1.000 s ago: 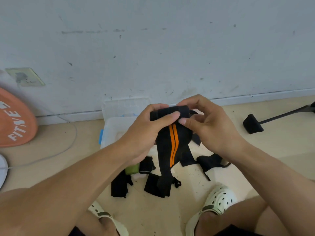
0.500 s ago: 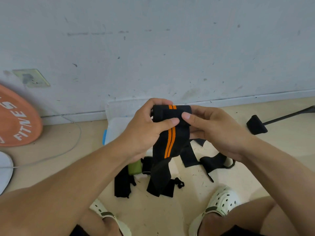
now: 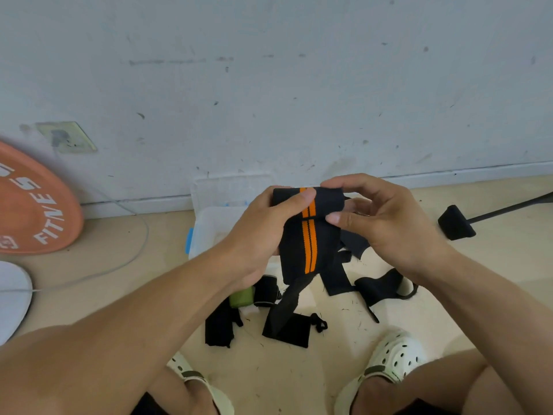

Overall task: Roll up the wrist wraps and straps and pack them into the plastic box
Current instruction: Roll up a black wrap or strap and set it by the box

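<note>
A black wrist wrap with two orange stripes (image 3: pixel 309 235) is held in the air, its top end rolled into a thick coil and its tail hanging down to the floor. My left hand (image 3: pixel 263 232) grips the roll from the left, thumb across its front. My right hand (image 3: pixel 380 217) pinches the roll's right end between thumb and fingers. Behind my hands a clear plastic box (image 3: pixel 209 223) with a blue latch stands on the floor by the wall. Loose black wraps and straps (image 3: pixel 287 327) lie on the floor below, one with a green roll (image 3: pixel 241 296) beside it.
An orange weight plate (image 3: pixel 33 205) leans on the wall at the left, a thin cable (image 3: pixel 128 256) runs across the floor, and a black padded foot on a bar (image 3: pixel 456 224) sits at the right. My feet in white clogs (image 3: pixel 392 360) flank the straps.
The roll has grown thicker and the hanging tail shorter. Both hands have shifted their fingers round the coil, my right hand now arched over its top right end.
</note>
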Motion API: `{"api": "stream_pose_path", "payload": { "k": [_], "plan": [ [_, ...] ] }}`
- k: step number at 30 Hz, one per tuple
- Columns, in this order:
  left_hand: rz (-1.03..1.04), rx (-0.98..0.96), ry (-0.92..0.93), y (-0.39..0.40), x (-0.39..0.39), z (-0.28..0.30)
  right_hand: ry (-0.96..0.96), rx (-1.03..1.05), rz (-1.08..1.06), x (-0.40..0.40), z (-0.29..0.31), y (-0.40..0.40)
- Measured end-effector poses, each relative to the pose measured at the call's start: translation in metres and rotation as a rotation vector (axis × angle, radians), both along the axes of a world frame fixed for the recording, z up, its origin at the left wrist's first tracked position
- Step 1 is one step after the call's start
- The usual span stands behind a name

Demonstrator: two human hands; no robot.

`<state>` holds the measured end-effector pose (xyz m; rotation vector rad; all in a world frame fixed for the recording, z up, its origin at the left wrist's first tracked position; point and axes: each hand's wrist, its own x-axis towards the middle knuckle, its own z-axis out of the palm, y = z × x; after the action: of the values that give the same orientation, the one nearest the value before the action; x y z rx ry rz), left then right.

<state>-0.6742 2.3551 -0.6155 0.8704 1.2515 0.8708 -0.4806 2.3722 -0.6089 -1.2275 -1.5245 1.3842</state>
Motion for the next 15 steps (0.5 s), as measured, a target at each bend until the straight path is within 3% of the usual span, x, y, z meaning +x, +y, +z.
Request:
{"api": "stream_pose_path", "payload": {
  "k": [6, 9, 15],
  "plan": [
    [-0.011, 0.079, -0.044, 0.0037, -0.0064, -0.0007, 0.17, -0.238, 0.03, 0.0012, 0.0062, 0.003],
    [-0.036, 0.126, -0.031, 0.004, -0.0085, -0.0006, 0.165, -0.304, 0.075, 0.0004, 0.0058, 0.0042],
    [-0.01, 0.047, -0.09, 0.0053, -0.0067, 0.0018, 0.07, -0.128, 0.004, -0.0008, 0.0035, -0.0012]
  ]
}}
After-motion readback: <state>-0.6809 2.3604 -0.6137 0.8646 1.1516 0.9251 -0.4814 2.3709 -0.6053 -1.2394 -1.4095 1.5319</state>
